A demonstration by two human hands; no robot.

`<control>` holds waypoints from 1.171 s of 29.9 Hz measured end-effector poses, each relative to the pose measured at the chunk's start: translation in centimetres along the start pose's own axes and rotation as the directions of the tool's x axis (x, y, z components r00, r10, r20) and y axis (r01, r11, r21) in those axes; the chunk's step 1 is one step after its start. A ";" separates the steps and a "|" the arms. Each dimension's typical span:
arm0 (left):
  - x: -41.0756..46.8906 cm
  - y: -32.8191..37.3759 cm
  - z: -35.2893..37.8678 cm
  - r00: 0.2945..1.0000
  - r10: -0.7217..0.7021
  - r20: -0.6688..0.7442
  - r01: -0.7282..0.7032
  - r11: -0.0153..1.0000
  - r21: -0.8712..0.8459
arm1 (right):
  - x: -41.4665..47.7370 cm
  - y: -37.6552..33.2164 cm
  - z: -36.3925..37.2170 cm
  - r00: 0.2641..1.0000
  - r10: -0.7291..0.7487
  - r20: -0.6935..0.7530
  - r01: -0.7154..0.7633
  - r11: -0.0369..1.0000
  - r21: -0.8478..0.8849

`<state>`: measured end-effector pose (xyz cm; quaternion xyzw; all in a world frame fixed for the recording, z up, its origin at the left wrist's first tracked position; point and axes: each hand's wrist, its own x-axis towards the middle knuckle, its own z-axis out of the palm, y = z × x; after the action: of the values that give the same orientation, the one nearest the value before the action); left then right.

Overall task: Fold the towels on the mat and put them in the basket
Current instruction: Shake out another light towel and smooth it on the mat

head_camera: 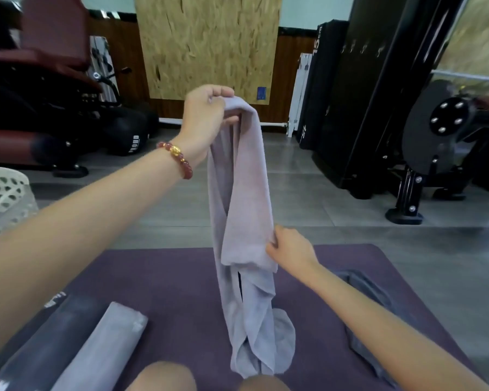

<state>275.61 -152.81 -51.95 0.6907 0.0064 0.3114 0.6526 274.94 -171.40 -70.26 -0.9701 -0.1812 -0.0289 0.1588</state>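
Lilac-grey terry cloth is what fills the head view, the only view I have. The towel [243,193] hangs lengthwise over the purple mat [167,277], and its lower end is bunched on the mat just ahead of the knees.

Hazards, as I judge them:
1. The hanging layers are twisted and uneven. Lowered in this state, the towel would likely fold crooked, with one edge overhanging the other.
2. The right grip [291,246] holds only a side edge. A sharp pull could free that edge and let the panel swing.
3. The bunched lower end may drag when the towel is shifted, and could wrinkle the mat or catch the dark grey towel [370,300] lying at right.
4. The folded towel [105,348] lies at lower left, near the working area. A wide sweep of the left forearm could disturb it.

Hand pose:
- Left grip [206,117]: arm extended forward and raised, beaded bracelet [178,156] at the wrist. The fingers are curled over the top of the towel and the thumb is against the cloth, so the grip is closed on the towel and carries its weight.
- Right grip: held lower, about halfway down the towel. The fingertips pinch the right-hand edge and the wrist is bent inward.

The white perforated basket [3,193] stands at far left, off the mat. I cannot see what it contains.
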 end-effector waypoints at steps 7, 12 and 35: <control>2.5 -1.5 -3.6 0.944 0.314 0.104 -0.322 0.798 0.509 | 2.2 7.6 -5.7 0.806 0.366 -0.465 -0.232 0.918 0.320; 3.6 -0.8 -3.7 0.939 0.316 0.139 -0.345 0.854 0.391 | 8.0 9.3 -13.6 0.768 0.621 -0.159 -0.081 0.341 0.937; 18.0 11.6 -4.1 0.891 0.438 -0.118 -0.366 0.848 0.384 | 13.8 1.2 -37.5 0.350 0.442 -0.826 0.450 0.694 0.562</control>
<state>283.73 -143.40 -34.00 0.7468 -0.0176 0.5035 0.4341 288.30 -179.66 -33.50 -0.6218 -0.0547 -0.5034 0.5975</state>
